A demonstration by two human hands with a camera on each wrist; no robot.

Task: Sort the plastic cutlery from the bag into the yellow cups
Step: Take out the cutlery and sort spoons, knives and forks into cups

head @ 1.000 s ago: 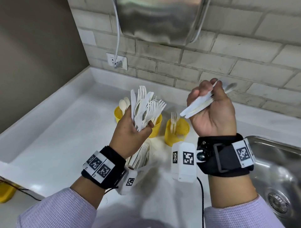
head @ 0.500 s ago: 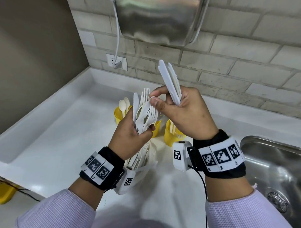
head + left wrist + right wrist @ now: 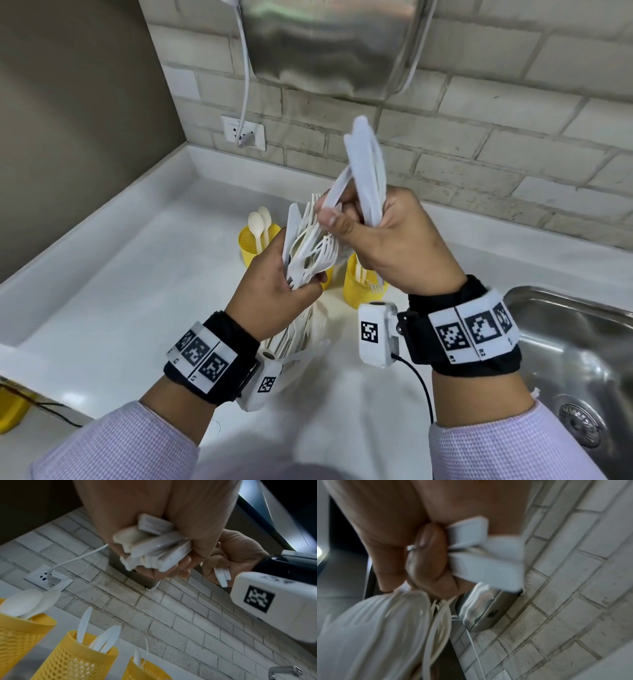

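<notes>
My left hand (image 3: 301, 284) grips a fanned bundle of white plastic forks and other cutlery (image 3: 308, 246) by the handles (image 3: 154, 547), above the cups. My right hand (image 3: 342, 216) holds a few white knives (image 3: 366, 171) upright, and its thumb and forefinger pinch one more knife (image 3: 337, 188) at the bundle's top. Three yellow mesh cups stand behind: one with spoons (image 3: 255, 246) (image 3: 20, 631), one with knives (image 3: 75, 654), mostly hidden in the head view, and one with forks (image 3: 363, 284) (image 3: 145, 669). The bag (image 3: 308, 329) with more cutlery lies under my left wrist.
A steel sink (image 3: 565, 342) is sunk into the white counter (image 3: 120, 291) at the right. A steel box (image 3: 335, 44) hangs on the brick wall above, its cable plugged into a socket (image 3: 243, 132). A yellow object (image 3: 10, 411) sits at the left edge.
My right hand swung left from beside the cups to the left hand's bundle, turning its knives upright, and now pinches another knife there. The left hand stayed almost still.
</notes>
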